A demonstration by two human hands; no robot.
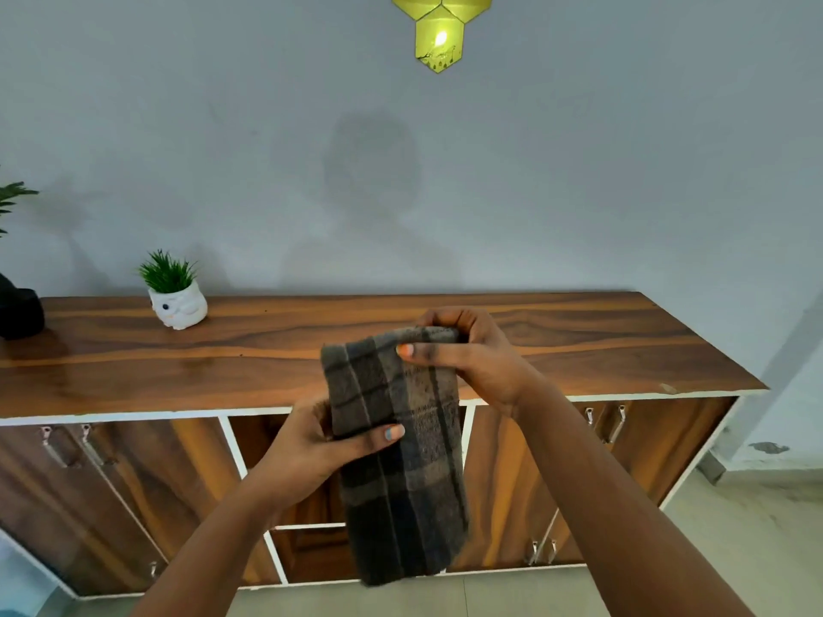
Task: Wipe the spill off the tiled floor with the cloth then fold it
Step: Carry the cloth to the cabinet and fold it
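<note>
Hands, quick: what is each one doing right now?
Left hand: fingers grip the left edge of the plaid cloth, midway down.
Right hand: fingers pinch the cloth's top edge, holding it up in front of the cabinet.

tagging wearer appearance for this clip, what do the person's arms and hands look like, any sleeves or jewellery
Both forearms are bare, with no sleeves in view. No rings, watch or bracelets show on the left hand or the right hand. The thumbnails are painted: the right one orange and pale, the left one pale orange and light blue.
</note>
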